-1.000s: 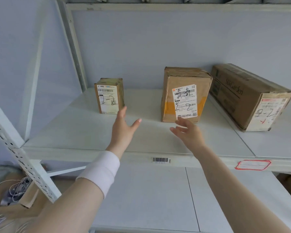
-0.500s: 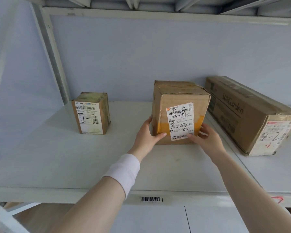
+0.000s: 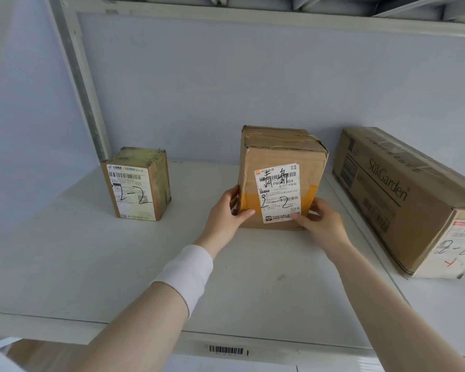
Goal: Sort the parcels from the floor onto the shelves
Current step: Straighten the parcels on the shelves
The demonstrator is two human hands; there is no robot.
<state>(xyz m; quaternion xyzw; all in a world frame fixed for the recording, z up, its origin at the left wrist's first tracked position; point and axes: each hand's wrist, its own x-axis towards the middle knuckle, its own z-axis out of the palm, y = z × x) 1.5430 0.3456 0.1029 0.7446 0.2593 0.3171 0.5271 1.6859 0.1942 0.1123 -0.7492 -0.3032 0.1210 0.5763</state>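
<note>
Unchanged since 0.5 s ago: left hand [image 3: 226, 214] and right hand [image 3: 321, 222] clasp middle parcel [image 3: 279, 154] by its lower sides, toward the back edge of the shelf [image 3: 91, 264]. Left fingers hidden behind it; long parcel [image 3: 403, 200] cut off at right.

Cut off at the right edge: SükGarden carton [image 3: 392, 200], its end label [image 3: 462, 242] blurred. Covered: lower front corners of the middle parcel [image 3: 279, 151], under the left hand [image 3: 226, 218] and right hand [image 3: 322, 224]; left fingertips lie behind its side. Illegibly small: label fine print, digits under the shelf-edge barcode sticker [image 3: 226, 350].
</note>
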